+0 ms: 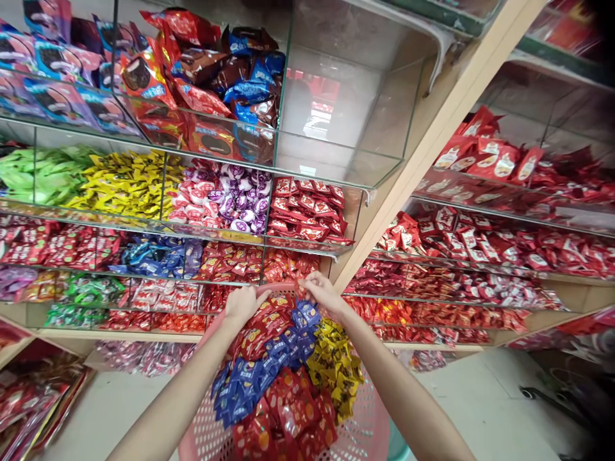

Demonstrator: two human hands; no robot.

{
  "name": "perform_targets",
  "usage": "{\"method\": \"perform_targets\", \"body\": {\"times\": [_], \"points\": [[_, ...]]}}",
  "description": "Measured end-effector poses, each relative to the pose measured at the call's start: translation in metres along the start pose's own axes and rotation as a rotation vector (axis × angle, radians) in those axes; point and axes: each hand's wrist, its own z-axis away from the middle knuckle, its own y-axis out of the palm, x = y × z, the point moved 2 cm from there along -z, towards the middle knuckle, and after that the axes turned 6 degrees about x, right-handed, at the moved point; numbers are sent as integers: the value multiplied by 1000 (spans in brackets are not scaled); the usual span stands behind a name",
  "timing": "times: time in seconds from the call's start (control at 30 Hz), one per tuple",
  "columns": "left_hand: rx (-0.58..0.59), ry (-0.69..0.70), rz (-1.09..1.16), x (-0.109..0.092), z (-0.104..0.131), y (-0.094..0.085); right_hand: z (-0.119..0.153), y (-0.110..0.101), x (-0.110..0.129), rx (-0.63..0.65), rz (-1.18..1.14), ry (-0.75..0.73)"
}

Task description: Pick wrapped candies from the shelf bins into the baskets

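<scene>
A pink plastic basket (202, 426) with holes in its wall stands below me, tilted against the candy shelves. Inside it lie piles of wrapped candies: red packets (288, 416) in front, blue packets (262, 378) across the middle, yellow packets (339, 368) on the right and more red ones (257, 330) at the back. My left hand (243, 302) is closed over the basket's far rim, its thumb along the edge. My right hand (324, 294) is at the far right of the rim, fingers pinched together by some red wrapping; what they hold is unclear.
Glass-fronted shelves carry yellow candies (127, 186), purple-and-white candies (245, 198), red packets (307, 211) and large cookie packs (206, 77). A slanting wooden post (413, 173) divides the shelving. A teal container (398, 442) shows behind the basket, on the tiled floor (461, 397).
</scene>
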Motion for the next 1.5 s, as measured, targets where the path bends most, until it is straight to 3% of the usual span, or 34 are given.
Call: {"method": "perform_targets", "body": {"times": [0.17,0.3,0.47,0.6,0.8,0.97,1.13,1.3,1.5], "points": [[4,-6,0,0,0,0,48,23,-9,274,-328,-6],[-2,-9,-6,-1,0,-1,65,26,-6,526,-702,27],[2,-8,-3,0,0,-1,71,25,3,582,-747,49],[0,-10,-6,0,-1,0,72,31,3,612,-671,20],[17,-5,-14,0,-1,-1,64,36,-21,492,-464,170],[35,-14,-17,-2,-1,-5,65,40,-26,512,-396,235],[63,-12,-10,-3,0,-8,65,39,-27,514,-107,171],[75,-12,-8,-3,0,-10,62,35,-38,623,83,174],[76,-12,-6,-3,1,-10,63,27,-44,814,484,112]]}}
